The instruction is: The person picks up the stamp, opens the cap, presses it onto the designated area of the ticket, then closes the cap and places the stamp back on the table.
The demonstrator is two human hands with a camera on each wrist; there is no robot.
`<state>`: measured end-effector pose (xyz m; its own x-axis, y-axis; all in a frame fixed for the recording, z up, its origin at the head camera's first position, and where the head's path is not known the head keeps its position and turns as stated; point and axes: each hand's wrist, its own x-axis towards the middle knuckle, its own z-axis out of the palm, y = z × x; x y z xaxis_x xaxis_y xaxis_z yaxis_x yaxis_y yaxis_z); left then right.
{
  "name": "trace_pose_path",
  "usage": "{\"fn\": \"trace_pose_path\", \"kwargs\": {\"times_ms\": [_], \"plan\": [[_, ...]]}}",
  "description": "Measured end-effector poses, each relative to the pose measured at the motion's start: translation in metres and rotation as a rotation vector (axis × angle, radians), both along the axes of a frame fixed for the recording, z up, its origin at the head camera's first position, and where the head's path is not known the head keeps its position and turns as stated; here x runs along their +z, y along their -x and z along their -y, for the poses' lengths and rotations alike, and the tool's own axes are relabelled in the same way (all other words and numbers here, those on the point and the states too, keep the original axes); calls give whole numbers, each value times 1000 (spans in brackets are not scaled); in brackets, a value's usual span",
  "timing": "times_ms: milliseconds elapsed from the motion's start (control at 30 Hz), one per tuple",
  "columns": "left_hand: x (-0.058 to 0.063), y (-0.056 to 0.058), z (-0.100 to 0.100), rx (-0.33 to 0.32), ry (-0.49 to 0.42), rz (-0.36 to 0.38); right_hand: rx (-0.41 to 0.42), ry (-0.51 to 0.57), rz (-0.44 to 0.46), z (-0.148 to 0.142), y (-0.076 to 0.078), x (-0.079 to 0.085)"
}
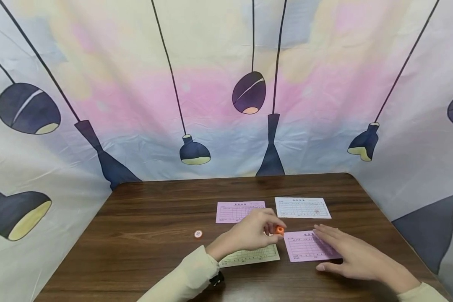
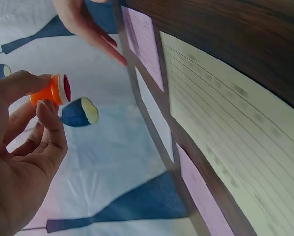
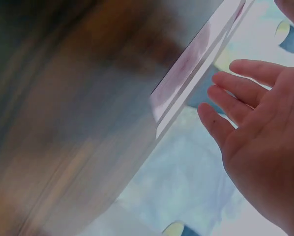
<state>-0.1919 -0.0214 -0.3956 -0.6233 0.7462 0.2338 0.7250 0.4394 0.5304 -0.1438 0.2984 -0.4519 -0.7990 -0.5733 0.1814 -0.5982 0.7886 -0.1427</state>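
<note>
My left hand (image 1: 253,230) pinches a small orange stamp (image 2: 49,90) between thumb and fingers. In the left wrist view, a white ring and a dark red face show at its end. The hand is over the yellow-green form (image 1: 254,255), hiding its upper part. My right hand (image 1: 351,253) is spread with straight fingers over the right side of a pink form (image 1: 300,249). In the right wrist view its palm shows, with nothing held. A round cap with a red-printed top (image 1: 198,234) lies on the table, left of the forms.
Behind the hands lie another pink form (image 1: 232,213) and a white form (image 1: 300,207) with a small reddish mark near its right side. All the papers lie flat on the dark wooden table (image 1: 147,251). A lamp-patterned cloth (image 1: 219,92) hangs behind it.
</note>
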Motion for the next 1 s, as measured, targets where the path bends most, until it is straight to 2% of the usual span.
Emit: {"fn": "trace_pose_path", "kwargs": {"times_ms": [133,367,633,833,1000], "plan": [[-6,0,13,38,-16,13,48,3,2,15,1,0],[-12,-1,28,64,2,-7,100,-16,2,35,6,-1],[-19,-5,38,52,11,56,155,-4,34,55,10,-4],[-30,-9,41,37,39,40,213,-22,53,69,12,-8],[-33,-9,43,22,52,40,238,-52,70,76,13,-7]]}}
